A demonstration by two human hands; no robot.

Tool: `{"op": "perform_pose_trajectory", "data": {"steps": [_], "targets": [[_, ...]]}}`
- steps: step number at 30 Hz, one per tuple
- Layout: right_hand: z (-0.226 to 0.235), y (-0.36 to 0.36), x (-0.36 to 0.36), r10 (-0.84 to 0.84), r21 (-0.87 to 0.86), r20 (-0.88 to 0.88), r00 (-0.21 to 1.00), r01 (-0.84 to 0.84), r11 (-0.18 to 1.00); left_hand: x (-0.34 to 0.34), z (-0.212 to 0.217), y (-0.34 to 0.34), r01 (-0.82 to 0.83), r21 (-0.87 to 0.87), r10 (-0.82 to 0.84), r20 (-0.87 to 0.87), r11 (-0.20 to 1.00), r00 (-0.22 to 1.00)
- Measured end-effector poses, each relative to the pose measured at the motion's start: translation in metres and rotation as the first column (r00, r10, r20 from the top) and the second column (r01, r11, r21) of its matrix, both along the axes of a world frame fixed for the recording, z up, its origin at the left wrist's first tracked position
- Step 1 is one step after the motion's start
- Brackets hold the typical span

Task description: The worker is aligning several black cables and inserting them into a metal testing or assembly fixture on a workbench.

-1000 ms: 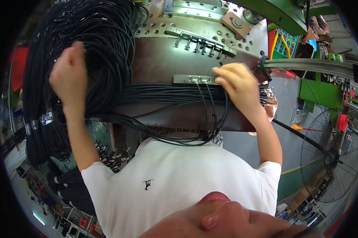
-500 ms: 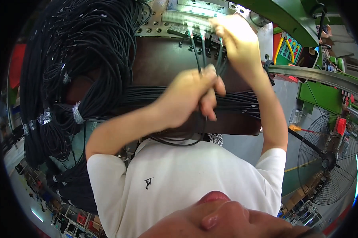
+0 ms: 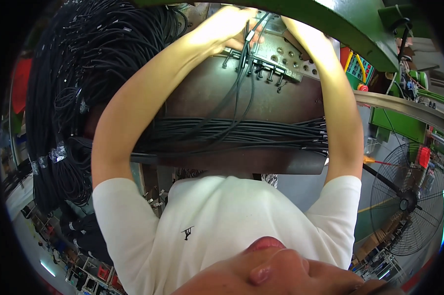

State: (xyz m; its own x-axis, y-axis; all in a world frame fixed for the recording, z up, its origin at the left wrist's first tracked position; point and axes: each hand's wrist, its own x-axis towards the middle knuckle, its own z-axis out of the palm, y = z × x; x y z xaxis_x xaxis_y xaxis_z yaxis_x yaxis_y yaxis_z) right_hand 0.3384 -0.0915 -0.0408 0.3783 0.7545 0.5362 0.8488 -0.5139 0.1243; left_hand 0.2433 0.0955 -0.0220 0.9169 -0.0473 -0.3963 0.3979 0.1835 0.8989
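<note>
Near the top edge, my left hand (image 3: 231, 27) is curled around a few thin black cables (image 3: 240, 81), its fingertips showing behind them. Those cables run down from the hand over the brown table (image 3: 197, 96). A pale connector piece shows on one of them beside the fingers. Reaching up under a green machine beam, my right hand (image 3: 303, 28) shows only in part; its fingers are hidden. Between the two hands lies a metal plate (image 3: 285, 53) with round holes. Along its near side runs a metal fixture (image 3: 276, 69) with several dark bolts.
A large pile of bundled black cables (image 3: 99, 64) fills the left side. More black cables (image 3: 261, 130) lie across the table front. The green beam (image 3: 325, 19) spans the top right. A control panel with a red button (image 3: 363, 87) and a caged fan (image 3: 406, 201) stand right.
Both hands have moved up and away from me; the left went from above the table to the plate. The cables have shifted with it, and the right hand has passed under the beam.
</note>
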Motion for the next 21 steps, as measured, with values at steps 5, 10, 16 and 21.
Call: {"op": "perform_pose_trajectory", "data": {"steps": [5,10,16,21], "targets": [[0.014,0.02,-0.02,-0.046,0.017,0.034,0.998,0.045,0.999,0.005,0.02,0.032,-0.375,0.832,-0.477,0.545,0.409,0.689],[0.011,0.009,-0.027,-0.095,0.026,-0.067,0.993,0.097,0.995,0.012,-0.019,0.06,-0.502,0.858,-0.768,0.394,0.11,0.505],[0.005,0.013,-0.018,-0.098,0.011,-0.13,0.987,0.101,0.995,0.021,-0.043,0.067,-0.311,0.937,-0.723,0.105,-0.159,0.683],[0.005,0.007,-0.017,-0.105,-0.007,-0.21,0.972,0.106,0.994,0.024,-0.041,0.067,-0.328,0.941,-0.693,0.18,-0.085,0.698]]}}
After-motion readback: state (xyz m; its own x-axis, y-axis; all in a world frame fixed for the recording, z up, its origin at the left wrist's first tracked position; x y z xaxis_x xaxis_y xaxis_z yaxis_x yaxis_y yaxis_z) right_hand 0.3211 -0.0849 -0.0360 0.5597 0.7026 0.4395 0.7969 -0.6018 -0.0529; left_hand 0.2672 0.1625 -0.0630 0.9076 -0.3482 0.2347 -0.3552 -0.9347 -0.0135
